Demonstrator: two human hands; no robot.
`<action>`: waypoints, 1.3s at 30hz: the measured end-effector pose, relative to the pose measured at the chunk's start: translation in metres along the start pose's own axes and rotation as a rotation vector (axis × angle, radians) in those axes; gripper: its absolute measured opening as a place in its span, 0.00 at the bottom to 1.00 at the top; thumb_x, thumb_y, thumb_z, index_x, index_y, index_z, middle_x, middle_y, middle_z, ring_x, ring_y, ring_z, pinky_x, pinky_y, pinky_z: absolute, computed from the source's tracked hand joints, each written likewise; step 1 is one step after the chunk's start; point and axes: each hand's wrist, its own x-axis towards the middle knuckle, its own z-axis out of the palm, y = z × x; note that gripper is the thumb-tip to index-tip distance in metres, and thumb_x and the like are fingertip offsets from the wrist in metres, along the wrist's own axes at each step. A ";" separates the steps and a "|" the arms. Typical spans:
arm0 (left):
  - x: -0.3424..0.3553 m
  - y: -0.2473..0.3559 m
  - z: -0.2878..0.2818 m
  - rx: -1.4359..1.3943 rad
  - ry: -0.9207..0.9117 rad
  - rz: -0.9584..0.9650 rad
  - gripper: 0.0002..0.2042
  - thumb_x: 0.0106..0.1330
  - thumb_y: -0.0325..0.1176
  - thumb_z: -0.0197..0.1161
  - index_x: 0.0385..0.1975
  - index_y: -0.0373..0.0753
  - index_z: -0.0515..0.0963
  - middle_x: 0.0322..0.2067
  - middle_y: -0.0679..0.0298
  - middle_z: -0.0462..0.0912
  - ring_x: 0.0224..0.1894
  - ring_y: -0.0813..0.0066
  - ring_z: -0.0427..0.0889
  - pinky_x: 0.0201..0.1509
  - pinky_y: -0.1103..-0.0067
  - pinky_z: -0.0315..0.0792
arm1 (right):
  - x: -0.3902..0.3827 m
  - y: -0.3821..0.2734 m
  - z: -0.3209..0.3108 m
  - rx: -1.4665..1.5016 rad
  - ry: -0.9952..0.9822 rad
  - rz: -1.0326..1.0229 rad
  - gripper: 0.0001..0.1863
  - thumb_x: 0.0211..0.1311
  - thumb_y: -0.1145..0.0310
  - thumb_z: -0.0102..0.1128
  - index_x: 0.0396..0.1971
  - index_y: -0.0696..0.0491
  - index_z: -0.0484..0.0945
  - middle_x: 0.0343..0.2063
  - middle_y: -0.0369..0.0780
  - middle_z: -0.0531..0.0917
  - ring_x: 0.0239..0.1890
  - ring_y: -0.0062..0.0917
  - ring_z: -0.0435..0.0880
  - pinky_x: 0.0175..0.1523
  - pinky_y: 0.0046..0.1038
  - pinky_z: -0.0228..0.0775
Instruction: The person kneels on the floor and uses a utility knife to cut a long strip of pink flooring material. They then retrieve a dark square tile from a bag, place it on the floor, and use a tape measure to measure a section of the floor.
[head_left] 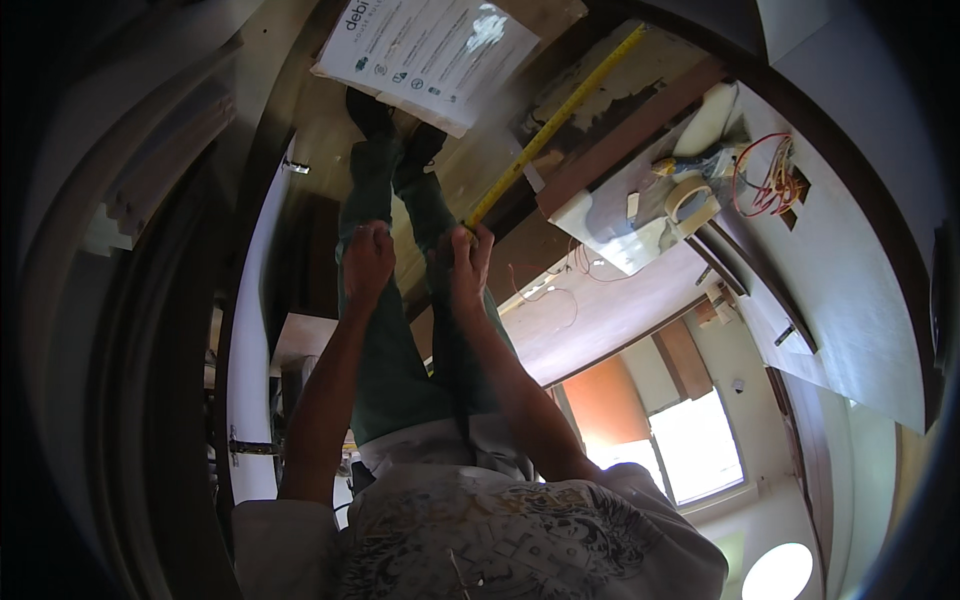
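Observation:
My right hand (468, 268) is closed around the lower end of a yellow measuring tape (553, 124), in front of my right knee. From there the blade runs out straight, away and to the right, over a worn brown surface. My left hand (367, 264) is curled into a fist by my left knee. What it holds, if anything, is hidden by the fingers. Both forearms reach forward over my green trousers (385, 370).
A white printed board (430, 55) lies beyond my feet. On the white panel at right are a roll of masking tape (692, 206), a bundle of red wires (768, 176) and a blue-and-yellow tool (690, 164). An open white door (250, 340) with hinges stands at left.

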 end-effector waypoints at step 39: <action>-0.013 -0.016 0.008 -0.086 0.060 -0.044 0.06 0.66 0.31 0.57 0.37 0.41 0.80 0.32 0.56 0.80 0.33 0.57 0.84 0.36 0.67 0.78 | 0.058 -0.047 0.013 0.111 0.278 0.010 0.29 0.68 0.48 0.62 0.57 0.49 0.62 0.49 0.41 0.73 0.50 0.29 0.73 0.46 0.38 0.81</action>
